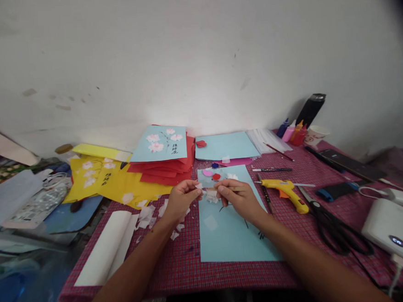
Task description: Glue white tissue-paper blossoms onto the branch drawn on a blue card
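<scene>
My left hand (184,200) pinches a small piece of white paper (199,186) between thumb and fingertips. In my right hand (237,199) is a thin paintbrush (238,189) with a pale handle, its tip pointing left toward the paper. Both hands hover over a light blue sheet (229,245) lying on the table. White paper petals (212,197) form a flower on that sheet, partly hidden by my fingers, beside black painted stems. A loose white paper square (211,222) rests lower on the sheet. Small lids of pink, red (216,176) and blue paint sit at its top.
To the right lie a yellow glue gun (283,191), black scissors (334,229) and a white power bank (395,231). A paper roll (106,247) and torn scraps (147,217) are on the left. Behind stand a stack of flower cards (159,144) and paint bottles (297,134).
</scene>
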`<state>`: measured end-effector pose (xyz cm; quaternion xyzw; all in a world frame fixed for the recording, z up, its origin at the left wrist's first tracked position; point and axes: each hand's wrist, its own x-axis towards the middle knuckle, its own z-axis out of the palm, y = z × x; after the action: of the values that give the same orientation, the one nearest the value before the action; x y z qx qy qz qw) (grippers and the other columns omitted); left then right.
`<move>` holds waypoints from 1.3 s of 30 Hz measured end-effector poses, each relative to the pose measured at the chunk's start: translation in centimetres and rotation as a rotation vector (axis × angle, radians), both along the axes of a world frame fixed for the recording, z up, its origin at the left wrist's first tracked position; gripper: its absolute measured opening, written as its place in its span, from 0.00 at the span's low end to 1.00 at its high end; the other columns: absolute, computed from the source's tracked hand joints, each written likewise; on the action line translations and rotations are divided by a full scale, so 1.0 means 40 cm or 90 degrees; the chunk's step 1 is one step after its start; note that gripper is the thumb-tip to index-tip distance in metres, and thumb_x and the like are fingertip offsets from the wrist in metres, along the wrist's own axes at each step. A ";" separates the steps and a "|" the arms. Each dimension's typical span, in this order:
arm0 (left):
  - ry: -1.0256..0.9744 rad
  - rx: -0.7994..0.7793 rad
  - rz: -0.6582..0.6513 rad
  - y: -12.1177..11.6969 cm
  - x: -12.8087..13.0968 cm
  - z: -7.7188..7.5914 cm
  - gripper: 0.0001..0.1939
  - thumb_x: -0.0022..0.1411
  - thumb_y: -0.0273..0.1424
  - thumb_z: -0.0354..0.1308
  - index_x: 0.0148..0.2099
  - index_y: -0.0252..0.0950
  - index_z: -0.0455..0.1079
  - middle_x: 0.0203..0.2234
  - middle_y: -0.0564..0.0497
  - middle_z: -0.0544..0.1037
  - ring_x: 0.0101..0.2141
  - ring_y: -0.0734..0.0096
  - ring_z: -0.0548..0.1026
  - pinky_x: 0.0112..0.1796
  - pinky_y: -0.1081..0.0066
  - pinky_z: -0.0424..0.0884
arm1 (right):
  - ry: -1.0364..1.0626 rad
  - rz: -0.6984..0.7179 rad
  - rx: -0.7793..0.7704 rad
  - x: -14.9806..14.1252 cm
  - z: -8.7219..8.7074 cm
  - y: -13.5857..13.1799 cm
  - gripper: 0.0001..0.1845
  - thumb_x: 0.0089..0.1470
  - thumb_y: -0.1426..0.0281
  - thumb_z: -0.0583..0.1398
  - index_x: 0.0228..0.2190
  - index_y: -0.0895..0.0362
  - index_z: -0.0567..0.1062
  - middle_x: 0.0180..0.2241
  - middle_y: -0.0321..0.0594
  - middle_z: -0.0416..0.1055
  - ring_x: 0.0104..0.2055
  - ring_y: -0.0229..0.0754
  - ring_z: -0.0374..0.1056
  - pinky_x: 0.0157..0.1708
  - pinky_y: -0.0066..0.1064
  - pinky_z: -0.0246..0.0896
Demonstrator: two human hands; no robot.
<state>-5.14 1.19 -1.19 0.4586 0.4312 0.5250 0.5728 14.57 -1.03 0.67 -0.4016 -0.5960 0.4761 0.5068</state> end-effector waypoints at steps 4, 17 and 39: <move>-0.002 -0.005 -0.002 0.004 -0.002 -0.005 0.16 0.47 0.33 0.71 0.38 0.33 0.73 0.26 0.52 0.78 0.27 0.75 0.76 0.33 0.73 0.73 | 0.050 0.020 -0.036 0.003 0.004 0.006 0.15 0.56 0.59 0.62 0.35 0.59 0.76 0.26 0.36 0.73 0.20 0.34 0.65 0.21 0.27 0.58; 0.299 0.129 -0.022 -0.013 -0.013 -0.001 0.16 0.54 0.36 0.67 0.43 0.37 0.74 0.30 0.51 0.81 0.31 0.69 0.78 0.35 0.71 0.74 | 0.131 0.038 -0.165 0.002 -0.010 0.035 0.20 0.52 0.53 0.63 0.27 0.58 0.73 0.23 0.35 0.73 0.15 0.33 0.63 0.15 0.25 0.57; 0.335 0.204 -0.143 -0.039 -0.012 0.008 0.11 0.61 0.35 0.60 0.45 0.38 0.69 0.27 0.52 0.79 0.29 0.69 0.78 0.33 0.71 0.72 | 0.162 0.021 -0.092 -0.005 -0.019 0.030 0.16 0.52 0.56 0.64 0.33 0.58 0.75 0.20 0.31 0.70 0.15 0.30 0.61 0.15 0.23 0.55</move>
<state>-5.60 -0.36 -0.86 0.7075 0.4229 0.3835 0.4167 14.38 0.17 -0.07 -0.3640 -0.4976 0.5730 0.5399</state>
